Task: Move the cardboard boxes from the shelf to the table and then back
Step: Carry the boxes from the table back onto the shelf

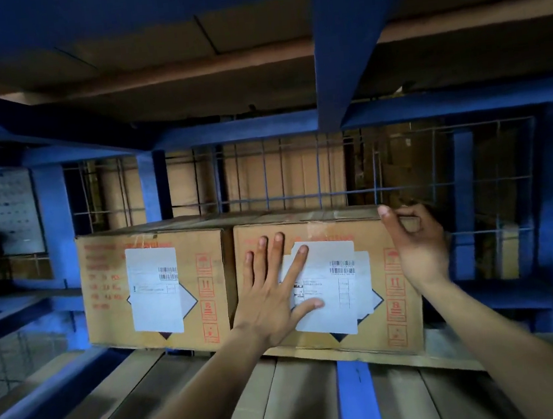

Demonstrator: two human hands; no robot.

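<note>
1. While both arms reach up into the blue shelf (323,121), two cardboard boxes sit side by side on its wooden deck, touching at their near faces, labelled fronts turned toward the camera.
2. Left box (105,291) sits square and upright, its long axis running across the shelf, a white label (154,292) stuck on the front.
3. Right box (381,321) is upright too, long axis also left to right, front face tipped a touch toward the right; its bottom edge overhangs the deck's front lip.
4. Left hand (271,299) lies flat on the right box's front, fingers spread wide, palm pressing, partly covering the white label (333,292) there. An open grip, closed around nothing.
5. Right hand (417,248) is up at the right box's top right corner, fingers curled over the edge, thumb along the top: a closed grip on that corner.
6. Behind the boxes, wire mesh (298,172) backs the bay.
</note>
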